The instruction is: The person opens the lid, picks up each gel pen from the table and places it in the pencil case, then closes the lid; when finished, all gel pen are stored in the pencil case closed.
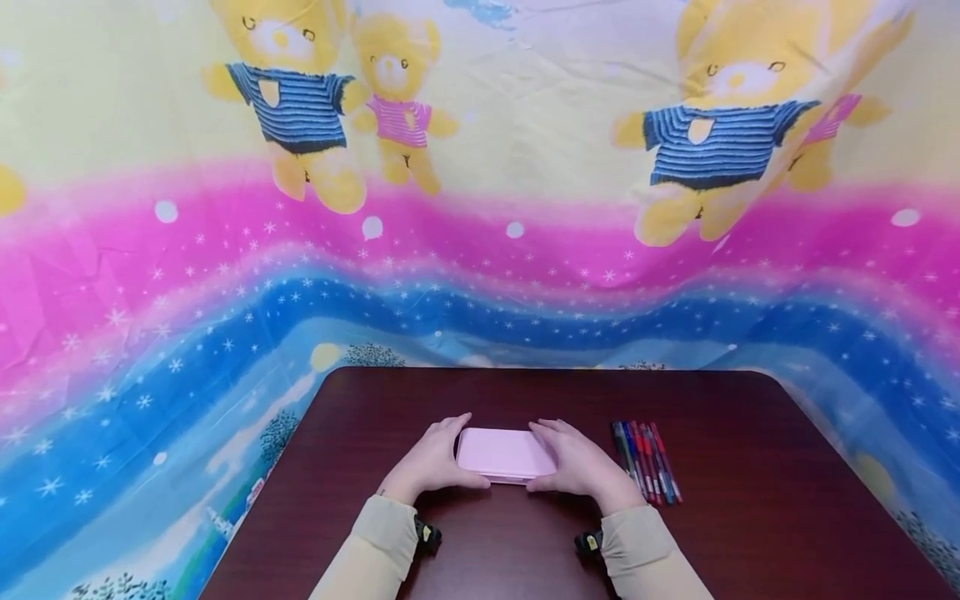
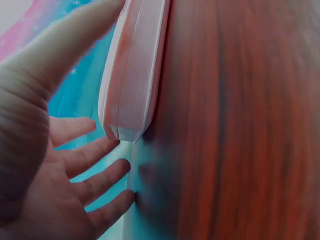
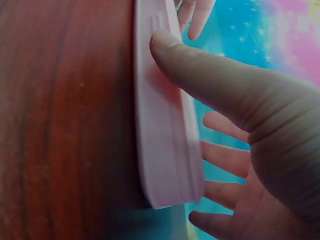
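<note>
A pink, rounded, box-like case (image 1: 506,452) lies flat on the dark wooden table, between both hands. My left hand (image 1: 435,458) is at its left end, thumb along the near side and the other fingers spread. In the left wrist view those fingers (image 2: 107,177) are nearly straight, one fingertip right at the corner of the case (image 2: 132,75). At the right end, my right hand (image 1: 577,462) holds the case between thumb and fingers. The right wrist view has the thumb pressed on the side wall of the case (image 3: 165,135), fingers reaching behind it.
Several pens (image 1: 647,462), dark, blue and red, lie side by side just right of the right hand. Behind the table (image 1: 750,433) hangs a colourful cloth (image 1: 480,183) printed with bears. A black wrist strap mount (image 1: 427,535) sits at each cuff.
</note>
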Action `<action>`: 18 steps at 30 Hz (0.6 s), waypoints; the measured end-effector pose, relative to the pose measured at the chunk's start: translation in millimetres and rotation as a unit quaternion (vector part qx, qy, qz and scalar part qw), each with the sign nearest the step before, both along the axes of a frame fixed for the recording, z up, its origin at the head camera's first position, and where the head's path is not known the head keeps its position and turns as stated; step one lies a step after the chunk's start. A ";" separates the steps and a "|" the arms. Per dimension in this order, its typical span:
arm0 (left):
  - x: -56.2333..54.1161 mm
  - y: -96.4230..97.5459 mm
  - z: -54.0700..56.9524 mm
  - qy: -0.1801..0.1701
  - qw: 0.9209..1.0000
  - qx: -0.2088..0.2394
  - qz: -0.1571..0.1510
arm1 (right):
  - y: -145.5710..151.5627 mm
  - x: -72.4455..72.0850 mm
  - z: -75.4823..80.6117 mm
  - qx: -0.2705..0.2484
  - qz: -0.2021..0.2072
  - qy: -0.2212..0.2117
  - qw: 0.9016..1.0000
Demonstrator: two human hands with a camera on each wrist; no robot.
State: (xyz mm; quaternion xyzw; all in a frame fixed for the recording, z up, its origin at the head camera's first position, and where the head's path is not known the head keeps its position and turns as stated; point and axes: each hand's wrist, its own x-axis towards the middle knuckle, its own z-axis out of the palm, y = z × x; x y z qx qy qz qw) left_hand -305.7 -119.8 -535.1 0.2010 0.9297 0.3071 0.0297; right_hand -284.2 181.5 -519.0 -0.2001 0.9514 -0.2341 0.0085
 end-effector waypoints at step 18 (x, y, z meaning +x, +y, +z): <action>-5.5 2.4 -22.4 0.038 0.998 -0.015 0.038 | -2.1 -6.3 -14.2 -0.028 -0.029 0.007 0.999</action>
